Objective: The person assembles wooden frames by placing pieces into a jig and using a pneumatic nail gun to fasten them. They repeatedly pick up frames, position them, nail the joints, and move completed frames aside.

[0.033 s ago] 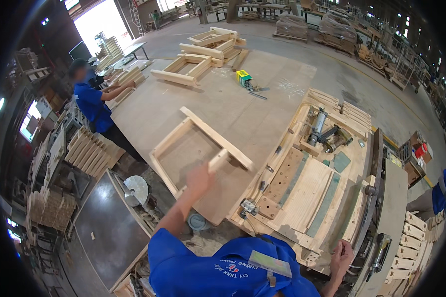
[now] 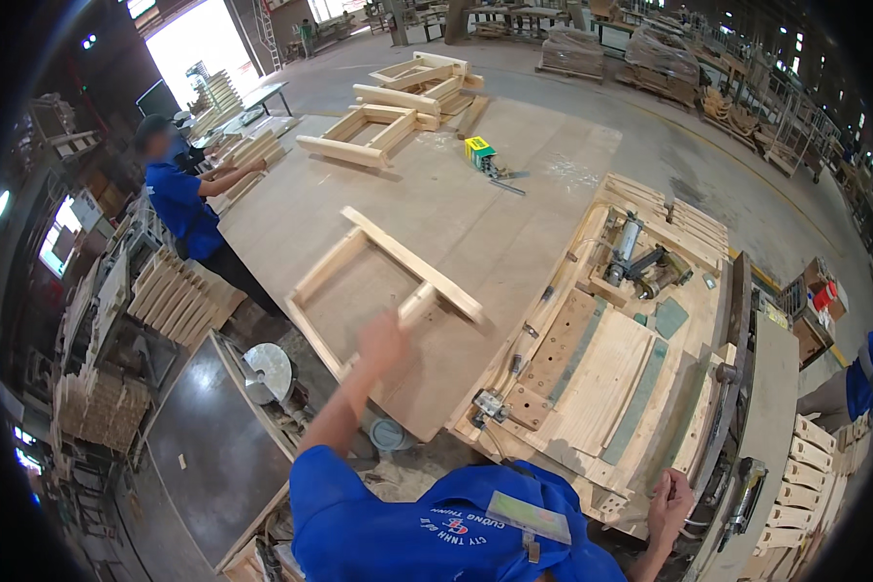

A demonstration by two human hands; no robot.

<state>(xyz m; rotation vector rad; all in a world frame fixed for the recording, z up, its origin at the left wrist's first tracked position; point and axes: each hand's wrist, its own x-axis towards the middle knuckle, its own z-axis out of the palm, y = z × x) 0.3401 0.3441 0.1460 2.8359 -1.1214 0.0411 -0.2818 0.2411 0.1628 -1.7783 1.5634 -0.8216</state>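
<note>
Shifting a wooden frame leftward over the big table

The wooden frame (image 2: 412, 262) is lying over the near part of the big table (image 2: 519, 233), and it is now sitting slightly farther left than it was an instant ago. The left hand (image 2: 385, 346) is travelling with it, closing round the short crosspiece and blurring a little. To my eye, the person is steering the piece single-handed; whether it is sliding or being lifted slightly, I cannot tell. The right hand (image 2: 669, 500) is keeping well apart, hovering to the right of the table with fingers half curled; I cannot tell whether it is holding or touching anything.

The table's brown top is showing pale scuffs toward its far right, where a yellow-and-green box (image 2: 479, 152) is standing. More frames (image 2: 339, 150) are resting at its far end. Right of the table, a jig bench (image 2: 696, 303) is carrying metal cylinders (image 2: 627, 241). Left of the table, a co-worker (image 2: 177, 199) is reaching toward timber pieces. A dark-topped table (image 2: 213, 441) is standing to its near left, and a bucket (image 2: 389, 435) is sitting below its near edge. Beyond it, daylight is pouring through a doorway (image 2: 194, 48), and wrapped stacks (image 2: 570, 53) are waiting on the floor.
</note>
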